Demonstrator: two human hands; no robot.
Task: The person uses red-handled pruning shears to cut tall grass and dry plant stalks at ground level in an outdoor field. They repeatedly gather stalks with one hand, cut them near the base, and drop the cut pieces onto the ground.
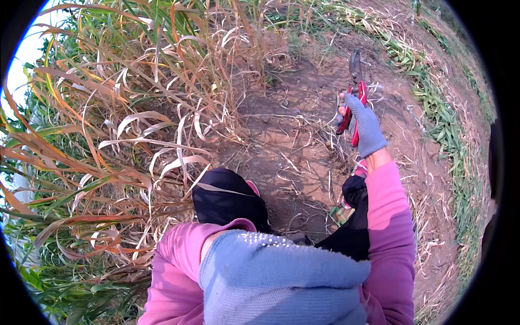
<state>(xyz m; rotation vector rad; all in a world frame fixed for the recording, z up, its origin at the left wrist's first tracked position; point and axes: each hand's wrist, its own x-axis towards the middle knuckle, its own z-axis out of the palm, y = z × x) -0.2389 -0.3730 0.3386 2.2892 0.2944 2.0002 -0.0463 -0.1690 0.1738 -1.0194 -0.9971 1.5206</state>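
Gripping red-handled pruning shears (362,93) above bare soil (276,127), right hand (366,127), fingers wrapped round them. Left hand (281,276) looms close in view; cannot tell its fingers. Likely readying to cut; next move seems to call for swinging left to dry stalks (260,43).

Brown soil (281,143) offers clear passage ahead; tall dry grass (162,81) crowds the left

The wide head-worn fisheye view looks steeply down from above the soil (309,162); the left hand (281,279) looms in front of it, much nearer the camera.
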